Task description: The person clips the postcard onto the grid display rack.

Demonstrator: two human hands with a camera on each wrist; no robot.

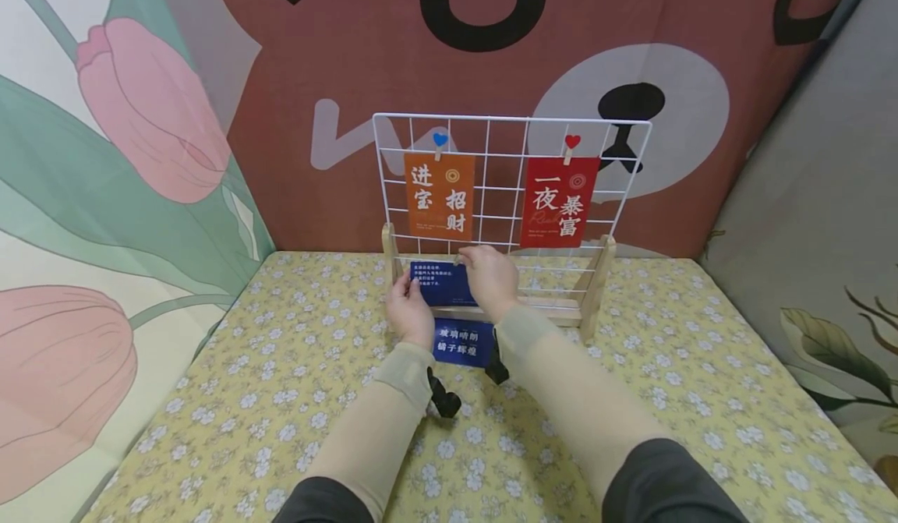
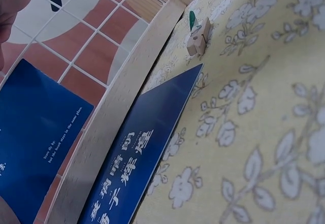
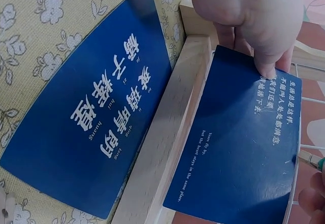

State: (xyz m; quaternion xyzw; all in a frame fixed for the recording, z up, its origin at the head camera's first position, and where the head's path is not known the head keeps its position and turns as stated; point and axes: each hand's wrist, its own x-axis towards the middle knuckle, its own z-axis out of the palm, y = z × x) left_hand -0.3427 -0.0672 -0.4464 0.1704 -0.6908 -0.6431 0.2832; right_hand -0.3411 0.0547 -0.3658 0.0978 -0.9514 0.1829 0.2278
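My left hand (image 1: 412, 312) holds a blue card (image 1: 442, 283) by its left edge, thumb over its printed front, against the lower part of a white wire grid (image 1: 489, 171). At the card's top edge, the fingers of my right hand (image 1: 493, 277) pinch a small wooden clothespin (image 3: 307, 158) with a green top. In the right wrist view its tip meets the card's edge. A second blue card (image 3: 96, 102) with large white characters lies on the table in front of the stand's wooden base bar (image 2: 109, 117).
An orange card (image 1: 440, 197) hangs from the grid by a blue-heart clothespin (image 1: 440, 143), and a red card (image 1: 559, 203) by a red-heart one (image 1: 571, 146). Another clothespin (image 2: 199, 37) with a green top is on the flowered tablecloth (image 1: 281, 398). Printed cloth (image 1: 484, 71) stands behind.
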